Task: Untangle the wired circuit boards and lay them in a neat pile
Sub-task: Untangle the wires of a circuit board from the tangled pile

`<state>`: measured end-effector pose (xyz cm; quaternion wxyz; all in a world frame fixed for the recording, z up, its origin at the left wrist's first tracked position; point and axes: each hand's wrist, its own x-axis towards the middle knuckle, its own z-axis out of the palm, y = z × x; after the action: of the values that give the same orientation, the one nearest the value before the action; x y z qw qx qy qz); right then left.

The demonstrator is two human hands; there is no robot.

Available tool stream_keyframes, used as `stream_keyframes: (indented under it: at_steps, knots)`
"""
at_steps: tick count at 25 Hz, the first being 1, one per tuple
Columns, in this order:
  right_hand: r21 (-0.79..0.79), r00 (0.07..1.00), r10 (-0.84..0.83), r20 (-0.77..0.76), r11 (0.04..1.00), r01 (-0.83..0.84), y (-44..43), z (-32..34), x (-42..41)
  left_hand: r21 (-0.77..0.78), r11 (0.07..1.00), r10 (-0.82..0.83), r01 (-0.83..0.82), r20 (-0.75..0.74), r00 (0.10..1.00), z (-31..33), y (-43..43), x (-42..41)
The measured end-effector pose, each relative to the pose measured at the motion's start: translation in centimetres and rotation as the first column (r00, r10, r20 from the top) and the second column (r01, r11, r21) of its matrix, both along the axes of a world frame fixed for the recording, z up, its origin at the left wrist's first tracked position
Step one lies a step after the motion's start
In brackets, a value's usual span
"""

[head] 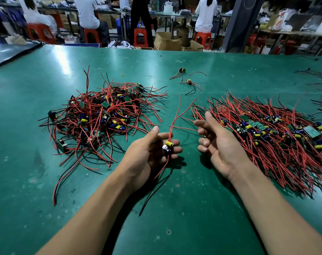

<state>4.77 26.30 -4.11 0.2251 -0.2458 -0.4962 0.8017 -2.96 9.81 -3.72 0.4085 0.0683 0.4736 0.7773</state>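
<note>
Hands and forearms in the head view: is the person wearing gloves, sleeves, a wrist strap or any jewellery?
No. The left hand and right hand are bare: no gloves, finger cots or rings show. The left forearm and right forearm are uncovered down to the frame's bottom edge, with no sleeve, watch, bracelet or grounding strap at either wrist.

Right pile cropped at edge, far workers cropped above
</note>
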Motion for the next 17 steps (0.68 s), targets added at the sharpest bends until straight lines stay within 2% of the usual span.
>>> stream_keyframes:
  at_steps: [3, 5, 7, 9, 11, 14, 16, 17]
  knots:
    - [0.283, 0.997, 0.061, 0.054, 0.956, -0.074, -1.6, -0.6, 0.0, 0.05, 0.998, -0.045, 0.042, 0.066, 0.997, 0.1, 0.1, -0.1]
    - [0.557, 0.988, 0.039, 0.151, 0.823, -0.117, -3.0, -1.0, -0.1, 0.091, 0.988, -0.13, 0.124, 0.06, 0.99, 0.0, 0.1, 0.4]
    - [0.754, 0.981, -0.07, 0.179, 0.65, -0.092, -3.5, -1.5, -0.3, 0.115, 0.977, -0.182, 0.178, 0.032, 0.983, -0.1, 0.3, 0.7]
    - [0.828, 0.975, -0.179, 0.131, 0.56, -0.008, -3.2, -1.2, -0.2, 0.103, 0.981, -0.168, 0.163, 0.037, 0.985, -0.2, 0.5, 0.7]
    - [0.856, 0.959, -0.266, 0.103, 0.514, 0.051, -2.1, -0.6, 0.1, 0.039, 0.991, -0.131, 0.13, 0.034, 0.991, -0.2, 0.6, 0.5]
    - [0.9, 0.899, -0.429, 0.086, 0.42, 0.114, 0.0, 0.1, 0.7, -0.013, 0.995, -0.095, 0.096, 0.053, 0.994, -0.3, 0.7, 0.4]
    - [0.942, 0.841, -0.536, 0.076, 0.314, 0.115, 1.0, 0.3, 1.2, -0.025, 0.998, -0.057, 0.059, 0.072, 0.996, -0.4, 0.7, 0.5]
    - [0.97, 0.806, -0.587, 0.076, 0.232, 0.077, 1.2, 0.3, 1.4, -0.028, 0.999, -0.032, 0.034, 0.081, 0.996, -0.4, 0.7, 0.6]
